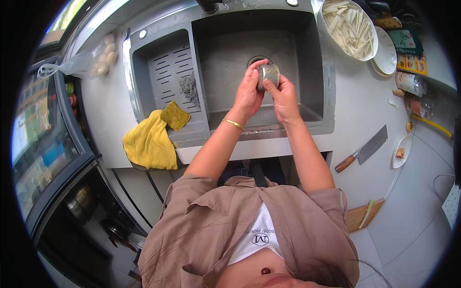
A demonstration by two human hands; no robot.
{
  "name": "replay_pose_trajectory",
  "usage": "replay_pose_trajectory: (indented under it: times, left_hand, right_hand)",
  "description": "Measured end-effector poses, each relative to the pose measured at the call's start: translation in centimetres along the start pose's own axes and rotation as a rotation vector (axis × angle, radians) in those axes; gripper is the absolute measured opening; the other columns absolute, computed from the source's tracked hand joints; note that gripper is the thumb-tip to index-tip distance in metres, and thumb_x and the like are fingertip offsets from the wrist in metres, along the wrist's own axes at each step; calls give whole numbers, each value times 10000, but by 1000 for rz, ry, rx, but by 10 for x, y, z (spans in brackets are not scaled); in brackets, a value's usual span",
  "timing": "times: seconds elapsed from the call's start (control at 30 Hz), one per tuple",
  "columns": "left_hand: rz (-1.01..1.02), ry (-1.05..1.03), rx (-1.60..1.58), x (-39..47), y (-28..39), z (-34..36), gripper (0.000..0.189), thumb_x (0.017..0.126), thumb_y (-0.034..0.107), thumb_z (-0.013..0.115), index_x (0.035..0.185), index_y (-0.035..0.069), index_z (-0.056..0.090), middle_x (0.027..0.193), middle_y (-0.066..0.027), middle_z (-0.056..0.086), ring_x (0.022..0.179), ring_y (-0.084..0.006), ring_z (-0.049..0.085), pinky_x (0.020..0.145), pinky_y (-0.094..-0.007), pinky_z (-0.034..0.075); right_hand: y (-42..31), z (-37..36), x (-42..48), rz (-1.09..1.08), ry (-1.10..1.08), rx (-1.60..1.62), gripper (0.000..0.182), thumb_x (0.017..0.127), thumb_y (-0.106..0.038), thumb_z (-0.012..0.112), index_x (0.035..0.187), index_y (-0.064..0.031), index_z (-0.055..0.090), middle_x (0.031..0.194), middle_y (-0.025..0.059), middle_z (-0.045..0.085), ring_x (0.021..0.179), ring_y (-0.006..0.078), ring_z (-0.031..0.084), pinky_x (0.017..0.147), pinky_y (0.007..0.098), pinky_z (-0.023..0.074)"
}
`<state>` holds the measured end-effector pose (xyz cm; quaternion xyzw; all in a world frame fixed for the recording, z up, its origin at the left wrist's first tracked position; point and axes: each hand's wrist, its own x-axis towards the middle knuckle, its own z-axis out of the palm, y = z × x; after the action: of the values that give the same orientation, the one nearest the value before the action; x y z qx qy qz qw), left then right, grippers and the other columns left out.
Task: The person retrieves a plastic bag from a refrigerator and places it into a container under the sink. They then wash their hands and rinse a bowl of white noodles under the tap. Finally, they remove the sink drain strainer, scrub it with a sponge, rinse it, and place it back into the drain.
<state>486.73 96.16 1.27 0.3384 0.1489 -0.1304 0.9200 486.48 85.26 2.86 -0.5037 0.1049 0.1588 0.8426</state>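
Over the large basin of a grey kitchen sink (237, 97), I hold a small metal cup-like container (269, 74) between both hands, tilted on its side. My left hand (249, 88) supports it from the left, fingers around its far side. My right hand (284, 97) grips its right and near side, with the thumb on its wall. The round drain (254, 59) lies below and partly behind the container. In the smaller, slotted basin to the left sit a grey mesh scourer (189, 88) and, at its near edge, a yellow-green scouring pad (175, 115) beside a yellow cloth (151, 144).
A white bowl of pale cut strips (349, 30) stands right of the sink, beside white dishes (385, 50). A cleaver (367, 149) lies on the right counter near a small dish (402, 153). Eggs in a plastic bag (104, 57) rest at the left. The faucet base (208, 6) is behind.
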Motion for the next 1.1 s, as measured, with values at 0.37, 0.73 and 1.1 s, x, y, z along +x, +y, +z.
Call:
replay_pose_trajectory:
  times: [0.37,0.73,1.1]
  left_hand:
    - [71,80,51,0,5,4,259,997,236,487,1202,77,479,1228,-70,550,1096,-175,536,945,-328,459]
    - [433,-93,744,-17,24,11,461,834,254,699,1225,77,531,1258,-94,538,1181,-244,483,1022,-352,368]
    - [451,-154,789,-24,49,27,455,836,293,704,1169,66,493,1179,-109,486,1093,-232,491,946,-336,413]
  right_hand:
    - [-23,3,-2,96,-99,-15,304,891,-174,677,1141,-22,592,1052,14,634,910,74,575,829,242,460]
    - [-33,2,4,23,26,-90,369,971,-373,542,988,-19,643,878,0,637,795,51,545,741,220,441]
    - [-65,31,-22,127,-169,155,302,995,-315,504,1021,-41,629,890,-37,600,842,62,535,786,233,435]
